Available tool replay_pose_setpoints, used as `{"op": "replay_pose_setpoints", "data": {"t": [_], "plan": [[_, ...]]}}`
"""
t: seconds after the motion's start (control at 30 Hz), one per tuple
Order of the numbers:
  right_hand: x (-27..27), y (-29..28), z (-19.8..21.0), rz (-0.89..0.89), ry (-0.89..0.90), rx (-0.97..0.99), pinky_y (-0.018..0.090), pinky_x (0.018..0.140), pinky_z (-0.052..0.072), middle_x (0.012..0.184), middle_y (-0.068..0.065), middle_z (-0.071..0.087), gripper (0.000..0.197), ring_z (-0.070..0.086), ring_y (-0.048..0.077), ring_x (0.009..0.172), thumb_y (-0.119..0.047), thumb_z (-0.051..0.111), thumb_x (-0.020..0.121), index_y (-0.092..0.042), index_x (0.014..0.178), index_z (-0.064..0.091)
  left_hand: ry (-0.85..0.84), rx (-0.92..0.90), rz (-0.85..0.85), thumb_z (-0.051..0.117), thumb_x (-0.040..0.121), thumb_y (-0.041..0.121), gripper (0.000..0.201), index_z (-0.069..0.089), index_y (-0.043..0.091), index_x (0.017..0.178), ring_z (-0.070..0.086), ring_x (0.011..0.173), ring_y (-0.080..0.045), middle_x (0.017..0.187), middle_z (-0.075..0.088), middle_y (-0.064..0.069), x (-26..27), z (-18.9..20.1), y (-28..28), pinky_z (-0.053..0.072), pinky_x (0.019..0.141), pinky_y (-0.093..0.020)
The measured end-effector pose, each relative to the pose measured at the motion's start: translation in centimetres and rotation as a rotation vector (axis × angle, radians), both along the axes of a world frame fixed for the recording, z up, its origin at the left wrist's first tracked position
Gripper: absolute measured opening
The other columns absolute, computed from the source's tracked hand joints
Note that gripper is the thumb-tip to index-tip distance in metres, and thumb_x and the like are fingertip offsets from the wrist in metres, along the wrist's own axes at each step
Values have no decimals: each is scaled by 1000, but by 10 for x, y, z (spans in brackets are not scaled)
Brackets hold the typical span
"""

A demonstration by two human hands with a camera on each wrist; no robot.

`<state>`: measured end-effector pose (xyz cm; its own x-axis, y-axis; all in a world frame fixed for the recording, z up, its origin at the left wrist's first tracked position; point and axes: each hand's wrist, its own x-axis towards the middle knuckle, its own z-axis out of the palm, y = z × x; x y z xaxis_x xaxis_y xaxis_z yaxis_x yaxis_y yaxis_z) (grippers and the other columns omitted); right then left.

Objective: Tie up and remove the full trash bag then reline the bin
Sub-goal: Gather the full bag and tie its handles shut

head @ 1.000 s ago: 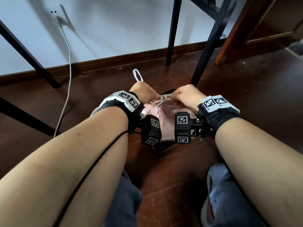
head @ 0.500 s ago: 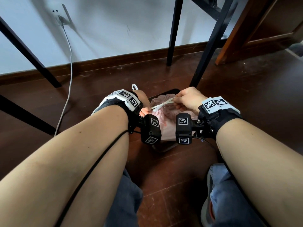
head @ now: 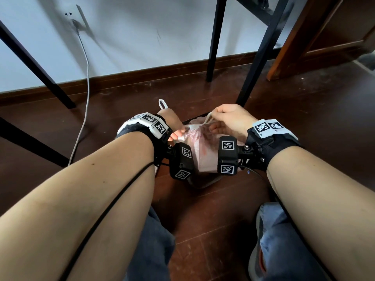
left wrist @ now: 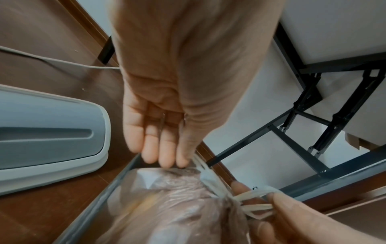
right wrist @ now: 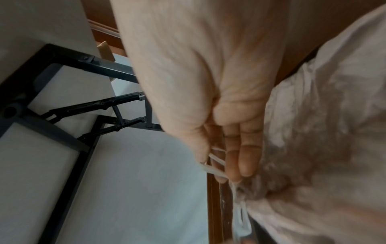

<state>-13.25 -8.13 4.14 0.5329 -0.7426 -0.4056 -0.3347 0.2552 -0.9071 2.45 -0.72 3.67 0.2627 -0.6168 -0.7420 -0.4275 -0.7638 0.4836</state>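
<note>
A translucent pinkish plastic trash bag (head: 199, 153) sits in its dark bin (left wrist: 117, 180) on the floor. The cream drawstring (left wrist: 211, 180) runs sideways between both hands: right hand (head: 229, 118) pinches one end, left hand (head: 172, 126) the other, fingers (left wrist: 167, 148) nearly straight, equally near the gathered neck.

The trash bag (head: 199, 151) sits in the bin (left wrist: 112, 189) on the floor (head: 203, 209), between the left hand (head: 170, 122) and right hand (head: 231, 118). The drawstring (left wrist: 252, 196) runs between both hands above the bag. The bin lid (left wrist: 48, 132) lies left of the left hand; a cable (head: 86, 82) lies farther left.
</note>
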Motion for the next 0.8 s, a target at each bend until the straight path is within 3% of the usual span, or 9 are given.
{"op": "replay_pose_setpoints", "data": {"t": [0.07, 0.2, 0.3, 0.4, 0.47, 0.53, 0.63, 0.7, 0.8], "plan": [[3, 3, 2, 5, -72, 58, 23, 48, 52, 74, 10, 69, 24, 60, 17, 56, -4, 45, 98, -7, 76, 55, 71, -157, 115, 38, 101, 14, 34, 41, 14, 67, 41, 57, -9, 63, 43, 1, -4, 7, -1, 41, 60, -18], [10, 5, 1, -4, -3, 29, 25, 49, 50, 71, 11, 61, 21, 55, 18, 54, 4, 43, 93, -7, 78, 54, 20, -539, 293, 58, 92, 19, 18, 62, 16, 75, 59, 73, -14, 74, 60, -1, -8, 12, -3, 55, 72, -27], [11, 4, -1, 10, 40, 8, 23, 41, 46, 65, 10, 53, 11, 50, 18, 51, 0, 51, 90, -7, 86, 59, -8, -600, 279, 65, 88, 25, 16, 65, 21, 73, 61, 79, -16, 71, 59, 2, -10, 9, -9, 59, 78, -35], [10, 1, -6, 72, 52, 2, 24, 49, 47, 63, 7, 51, 6, 48, 14, 51, -11, 66, 86, -8, 91, 66, 41, -625, 264, 68, 85, 26, 18, 64, 23, 68, 62, 76, -13, 71, 62, 3, -13, 11, -13, 57, 76, -29], [10, 0, -8, 82, 37, 18, 26, 54, 46, 59, 5, 48, 8, 45, 12, 50, -14, 69, 85, -8, 79, 67, 115, -622, 256, 69, 86, 22, 15, 65, 20, 71, 63, 73, -13, 73, 65, 1, -17, 15, -13, 57, 72, -24], [10, 0, -8, 76, 54, -1, 22, 45, 43, 56, 5, 46, 20, 42, 13, 48, -10, 65, 88, -6, 69, 61, 158, -632, 284, 70, 84, 19, 5, 65, 17, 83, 65, 78, -16, 80, 66, -2, -21, 18, -12, 57, 76, -28], [11, 1, -5, 27, 47, 19, 20, 39, 40, 57, 7, 46, 20, 41, 14, 48, -6, 56, 92, -3, 72, 61, 92, -663, 376, 77, 77, 19, 63, 45, 19, 132, 68, 88, -23, 101, 66, -7, -21, 16, -16, 58, 80, -34], [11, -1, -4, -26, 29, 61, 19, 39, 41, 58, 7, 48, 21, 41, 15, 47, -5, 55, 92, -2, 73, 63, -97, -633, 429, 74, 75, 22, 87, 23, 22, 145, 68, 95, -25, 110, 68, -9, -17, 12, -18, 57, 82, -33], [10, -2, -3, -95, -1, 101, 18, 36, 41, 56, 7, 46, 25, 40, 15, 43, -6, 52, 94, -1, 72, 62, -244, -593, 515, 65, 78, 14, 61, 38, 13, 133, 67, 84, -21, 97, 70, -7, -14, 14, -19, 56, 71, -30]]}}
